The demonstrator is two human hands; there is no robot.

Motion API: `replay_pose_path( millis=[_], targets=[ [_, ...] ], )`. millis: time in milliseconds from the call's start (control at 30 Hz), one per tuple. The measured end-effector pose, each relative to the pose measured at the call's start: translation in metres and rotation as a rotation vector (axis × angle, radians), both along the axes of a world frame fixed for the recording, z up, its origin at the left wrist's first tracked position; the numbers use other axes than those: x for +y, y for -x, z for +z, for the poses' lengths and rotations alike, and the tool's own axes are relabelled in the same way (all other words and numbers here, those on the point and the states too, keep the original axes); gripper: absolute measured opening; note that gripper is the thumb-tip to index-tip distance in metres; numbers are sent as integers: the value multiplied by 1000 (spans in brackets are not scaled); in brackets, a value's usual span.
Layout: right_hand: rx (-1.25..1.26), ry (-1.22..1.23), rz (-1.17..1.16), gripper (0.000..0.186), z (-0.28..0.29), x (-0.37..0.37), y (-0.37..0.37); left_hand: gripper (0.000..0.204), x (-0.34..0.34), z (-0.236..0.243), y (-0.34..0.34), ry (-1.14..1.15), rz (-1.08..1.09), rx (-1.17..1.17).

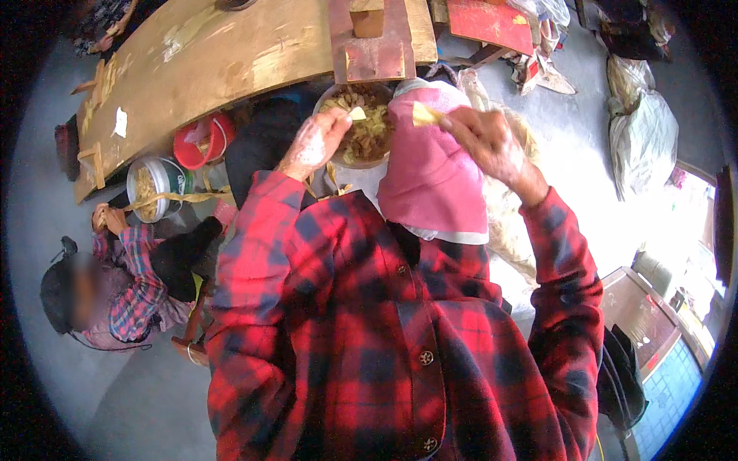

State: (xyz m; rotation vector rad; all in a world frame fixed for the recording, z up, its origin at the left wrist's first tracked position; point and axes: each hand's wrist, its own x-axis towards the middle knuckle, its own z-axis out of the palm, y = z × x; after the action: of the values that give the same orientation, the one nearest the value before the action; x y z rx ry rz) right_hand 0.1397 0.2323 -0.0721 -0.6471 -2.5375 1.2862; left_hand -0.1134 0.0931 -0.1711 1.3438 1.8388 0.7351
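Left hand (314, 140) and right hand (489, 140), each in closed pinch on yellow piece (424, 114); bowl (365, 165) by tabletop (254, 46) near edge.

Looks like a small workshop: has a scuffed wooden worktable (254, 46), with a red bucket (185, 152), a white bucket (162, 181) and a piece-filled bowl (361, 164) by its near edge, and plastic bags (646, 138) well to its right.

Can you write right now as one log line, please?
left hand: pinching pale scrap | right hand: holding yellow strip | basin: brown and yellow bits | pink cloth: over lap
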Motion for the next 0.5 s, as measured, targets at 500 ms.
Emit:
replay_pose_path(
  millis=[500],
  targets=[
    [35, -270, 330, 25, 21, -95, -69, 44, -72, 87, -60, -110, -179, -117]
  ],
)
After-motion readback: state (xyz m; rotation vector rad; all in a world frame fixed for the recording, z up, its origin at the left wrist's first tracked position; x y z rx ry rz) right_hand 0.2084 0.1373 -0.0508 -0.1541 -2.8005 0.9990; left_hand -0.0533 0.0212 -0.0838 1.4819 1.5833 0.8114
